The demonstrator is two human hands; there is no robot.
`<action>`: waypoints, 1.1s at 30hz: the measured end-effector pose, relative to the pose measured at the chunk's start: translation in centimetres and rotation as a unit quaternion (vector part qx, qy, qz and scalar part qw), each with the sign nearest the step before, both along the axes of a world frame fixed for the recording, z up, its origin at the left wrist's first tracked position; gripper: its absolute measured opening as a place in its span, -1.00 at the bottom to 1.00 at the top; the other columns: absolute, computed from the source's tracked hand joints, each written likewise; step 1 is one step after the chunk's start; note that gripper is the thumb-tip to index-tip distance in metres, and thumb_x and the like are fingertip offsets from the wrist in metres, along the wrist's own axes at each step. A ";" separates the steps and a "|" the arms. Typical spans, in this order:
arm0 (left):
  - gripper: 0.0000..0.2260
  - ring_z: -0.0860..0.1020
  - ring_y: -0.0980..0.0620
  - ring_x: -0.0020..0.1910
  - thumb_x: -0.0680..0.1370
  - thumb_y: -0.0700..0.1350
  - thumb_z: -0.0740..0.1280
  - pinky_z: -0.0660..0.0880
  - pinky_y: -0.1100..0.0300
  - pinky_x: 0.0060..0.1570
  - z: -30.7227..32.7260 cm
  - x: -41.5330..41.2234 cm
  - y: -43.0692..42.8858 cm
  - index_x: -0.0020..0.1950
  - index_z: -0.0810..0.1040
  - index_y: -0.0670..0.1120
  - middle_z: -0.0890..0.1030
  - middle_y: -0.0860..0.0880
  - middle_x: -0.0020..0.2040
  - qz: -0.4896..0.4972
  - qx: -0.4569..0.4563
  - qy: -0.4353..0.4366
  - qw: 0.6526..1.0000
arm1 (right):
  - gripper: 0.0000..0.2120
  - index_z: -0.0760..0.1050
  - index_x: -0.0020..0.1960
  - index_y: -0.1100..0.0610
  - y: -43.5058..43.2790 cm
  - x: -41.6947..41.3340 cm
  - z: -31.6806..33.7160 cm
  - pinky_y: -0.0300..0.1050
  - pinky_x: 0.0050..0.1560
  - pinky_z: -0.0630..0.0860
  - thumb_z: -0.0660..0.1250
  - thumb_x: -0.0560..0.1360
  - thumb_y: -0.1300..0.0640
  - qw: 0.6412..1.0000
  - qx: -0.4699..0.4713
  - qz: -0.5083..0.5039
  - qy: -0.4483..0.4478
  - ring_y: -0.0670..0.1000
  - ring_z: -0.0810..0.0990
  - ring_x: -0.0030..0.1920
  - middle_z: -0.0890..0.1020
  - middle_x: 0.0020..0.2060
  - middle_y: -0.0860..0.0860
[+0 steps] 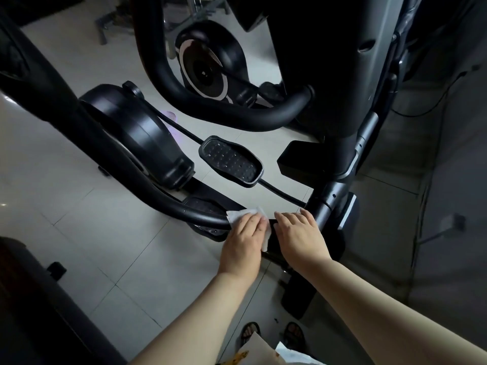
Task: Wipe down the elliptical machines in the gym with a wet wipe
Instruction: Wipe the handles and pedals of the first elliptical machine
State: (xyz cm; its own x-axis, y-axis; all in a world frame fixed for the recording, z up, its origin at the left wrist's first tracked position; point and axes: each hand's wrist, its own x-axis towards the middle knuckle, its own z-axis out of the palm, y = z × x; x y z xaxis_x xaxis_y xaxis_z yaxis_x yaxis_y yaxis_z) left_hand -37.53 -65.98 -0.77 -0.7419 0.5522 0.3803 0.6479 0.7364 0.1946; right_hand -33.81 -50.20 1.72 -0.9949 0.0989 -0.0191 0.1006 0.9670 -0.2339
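A black elliptical machine fills the head view, its curved handlebar [147, 180] sweeping from the upper left down to the centre. My left hand [243, 241] grips a white wet wipe [238, 216] wrapped round the lower end of that bar. Just to the right, my right hand [299, 233] curls over the same bar beside the upright post [325, 204]. Part of the wipe hangs down between the two hands.
A studded foot pedal [230, 160] and the black flywheel housing [137, 135] lie beyond the bar. A second machine's flywheel [204, 67] and handlebar [218, 106] stand behind. Pale tiled floor [79, 222] surrounds them. My sandalled feet [272, 334] show at the bottom, cables [427, 106] on the right.
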 end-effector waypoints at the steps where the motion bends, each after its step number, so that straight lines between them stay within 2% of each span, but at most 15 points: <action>1: -0.59 0.54 -0.09 0.34 0.47 -0.33 0.28 0.33 -0.05 0.46 0.1 -0.1 -0.5 0.30 0.63 -0.19 0.64 -0.11 0.28 0.016 -0.017 0.012 1.000 | -0.59 0.48 0.42 0.17 -0.1 0.0 -0.2 0.07 0.53 0.15 0.09 0.68 0.04 1.000 -0.005 -0.006 0.007 0.12 0.54 0.31 0.64 0.25 0.06; 2: -0.56 0.56 -0.10 0.35 0.48 -0.29 0.18 0.24 -0.06 0.50 0.2 0.0 -0.9 0.31 0.63 -0.18 0.63 -0.12 0.31 0.033 -0.031 0.018 0.999 | -0.61 0.49 0.42 0.17 -0.3 0.0 -0.3 0.06 0.52 0.12 0.12 0.68 0.07 1.000 -0.009 -0.011 0.009 0.13 0.54 0.31 0.64 0.24 0.06; 4: -0.52 0.56 -0.12 0.36 0.48 -0.27 0.10 0.22 -0.07 0.54 0.4 0.1 -0.5 0.32 0.62 -0.19 0.61 -0.15 0.34 0.051 -0.051 0.012 0.997 | -0.59 0.48 0.42 0.18 -0.6 0.1 -0.5 0.05 0.51 0.05 0.10 0.65 0.10 1.000 -0.008 -0.015 0.008 0.14 0.53 0.32 0.63 0.25 0.07; 9: -0.46 0.43 -0.10 0.48 0.51 -0.19 0.07 0.12 -0.03 0.49 0.0 1.1 2.1 0.47 0.49 -0.21 0.46 -0.13 0.50 0.007 -0.077 -0.016 0.997 | -0.36 0.46 0.43 0.15 -0.4 0.3 0.0 0.06 0.53 0.08 -0.10 0.48 0.02 1.000 0.001 0.004 0.002 0.12 0.52 0.34 0.60 0.28 0.04; 12: -0.43 0.34 -0.13 0.54 0.52 -0.13 0.08 0.11 -0.05 0.50 0.2 0.7 -0.4 0.52 0.41 -0.23 0.38 -0.17 0.55 0.033 -0.107 -0.015 0.994 | -0.31 0.34 0.52 0.17 -0.7 0.1 0.6 0.07 0.56 -0.07 -0.23 0.52 0.01 0.999 0.003 0.000 -0.039 0.12 0.40 0.44 0.52 0.39 0.07; 16: -0.48 0.28 -0.17 0.57 0.60 -0.11 0.08 0.05 -0.08 0.56 0.5 0.3 -3.0 0.53 0.37 -0.29 0.35 -0.23 0.55 0.108 -0.097 0.004 0.989 | -0.47 0.22 0.58 0.16 -1.9 -0.3 1.0 0.12 0.60 -0.20 -0.04 0.62 0.08 0.997 0.008 -0.016 -0.080 0.09 0.29 0.52 0.43 0.45 0.06; 18: -0.50 0.32 -0.15 0.55 0.57 -0.15 0.10 0.05 -0.07 0.55 0.3 0.5 -2.1 0.50 0.44 -0.26 0.39 -0.20 0.53 0.097 -0.073 0.008 0.993 | -0.40 0.24 0.57 0.16 -2.0 -0.4 1.1 0.10 0.59 -0.21 -0.14 0.57 0.07 0.997 0.004 -0.022 -0.077 0.09 0.29 0.52 0.44 0.45 0.06; 20: -0.48 0.31 -0.09 0.56 0.54 -0.17 0.12 0.08 -0.04 0.54 -0.1 0.8 -1.2 0.51 0.45 -0.19 0.39 -0.12 0.55 0.043 -0.069 0.000 0.997 | -0.34 0.25 0.56 0.17 -2.1 -0.4 1.3 0.08 0.59 -0.20 -0.22 0.53 0.05 0.997 -0.006 -0.022 -0.075 0.08 0.28 0.52 0.44 0.45 0.06; 22: -0.46 0.29 -0.03 0.57 0.53 -0.15 0.16 0.10 -0.01 0.54 -0.1 0.7 -1.6 0.53 0.43 -0.13 0.37 -0.07 0.56 0.005 -0.086 -0.005 0.996 | -0.44 0.21 0.57 0.17 -2.3 -0.5 1.5 0.06 0.60 -0.19 -0.10 0.61 0.07 0.996 -0.011 -0.017 -0.084 0.07 0.24 0.55 0.40 0.48 0.05; 24: -0.49 0.31 -0.02 0.56 0.54 -0.18 0.16 0.09 0.01 0.56 0.1 0.3 -3.1 0.50 0.47 -0.13 0.42 -0.06 0.54 0.024 -0.079 0.001 0.997 | -0.50 0.19 0.58 0.16 -2.7 -0.7 1.6 0.04 0.61 -0.18 0.00 0.66 0.11 0.996 -0.017 -0.015 -0.085 0.07 0.21 0.56 0.38 0.49 0.04; 28: -0.58 0.40 -0.09 0.51 0.59 -0.21 0.16 0.06 0.01 0.58 0.7 0.1 -4.9 0.43 0.53 -0.18 0.52 -0.09 0.45 0.101 -0.018 0.011 0.995 | -0.52 0.18 0.59 0.13 -3.4 -0.9 1.6 0.00 0.59 -0.10 0.01 0.68 0.12 0.997 -0.026 -0.025 -0.074 0.08 0.22 0.54 0.37 0.50 0.04; 33: -0.56 0.42 -0.06 0.50 0.53 -0.25 0.23 0.04 0.03 0.58 0.5 0.4 -3.3 0.41 0.56 -0.14 0.54 -0.07 0.44 0.029 -0.013 -0.006 0.999 | -0.50 0.16 0.60 0.12 -3.9 -1.1 1.7 0.00 0.61 -0.07 0.00 0.67 0.10 0.996 -0.041 -0.024 -0.082 0.06 0.17 0.57 0.33 0.53 0.01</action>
State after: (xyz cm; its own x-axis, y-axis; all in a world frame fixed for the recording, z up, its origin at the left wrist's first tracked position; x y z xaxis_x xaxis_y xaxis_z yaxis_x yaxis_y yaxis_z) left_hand -37.14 -69.30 -0.25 -0.7778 0.5173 0.3570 0.6011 0.7781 0.1822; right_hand -34.95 -54.08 3.41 -0.9722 0.1368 -0.1902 0.1886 0.9386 -0.2890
